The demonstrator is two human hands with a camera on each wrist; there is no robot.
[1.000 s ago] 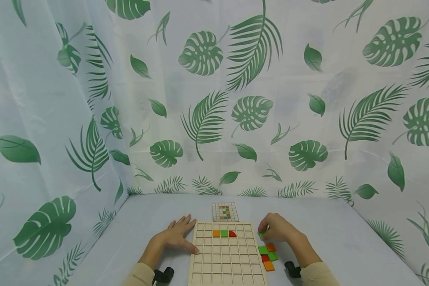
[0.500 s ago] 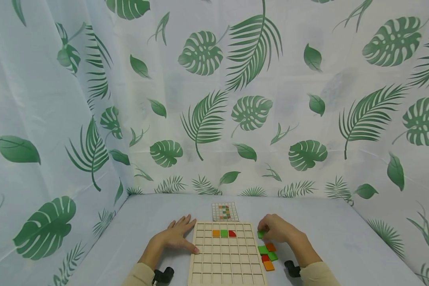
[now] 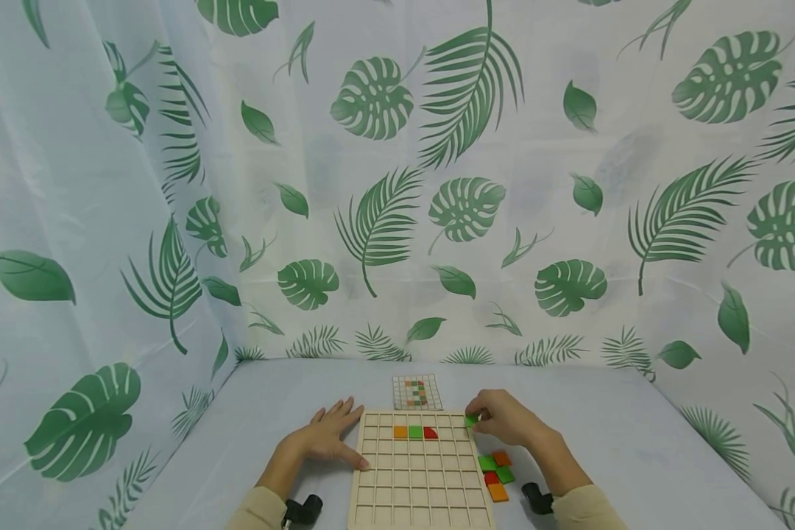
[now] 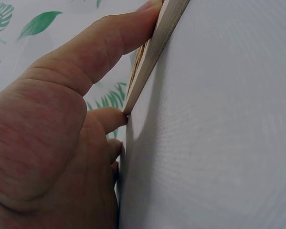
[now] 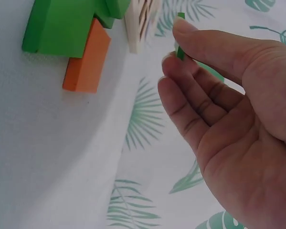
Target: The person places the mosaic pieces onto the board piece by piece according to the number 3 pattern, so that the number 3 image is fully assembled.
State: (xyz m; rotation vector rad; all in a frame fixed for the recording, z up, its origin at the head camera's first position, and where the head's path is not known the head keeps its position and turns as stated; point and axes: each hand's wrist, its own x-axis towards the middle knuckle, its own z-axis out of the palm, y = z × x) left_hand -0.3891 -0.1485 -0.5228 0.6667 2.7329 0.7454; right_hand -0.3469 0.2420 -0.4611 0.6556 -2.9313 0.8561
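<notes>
A wooden grid board (image 3: 417, 482) lies on the table, with an orange tile (image 3: 400, 432), a green tile (image 3: 415, 433) and a red rounded tile (image 3: 430, 433) in one row near its far edge. My left hand (image 3: 324, 436) is spread at the board's left side, its thumb (image 4: 128, 33) on the edge. Between thumb and fingers my right hand (image 3: 509, 419) pinches another green tile (image 5: 181, 53), held up at the board's far right corner. In the right wrist view the tile shows edge-on.
Several loose green, red and orange tiles (image 3: 497, 493) lie against the board's right side. Behind the board is a small printed pattern card (image 3: 417, 393). A leaf-print curtain (image 3: 397, 221) hangs behind the table.
My right hand has lifted the green tile away from beside the loose tiles and moved left and farther off, to the board's corner. The left hand has stayed put.
</notes>
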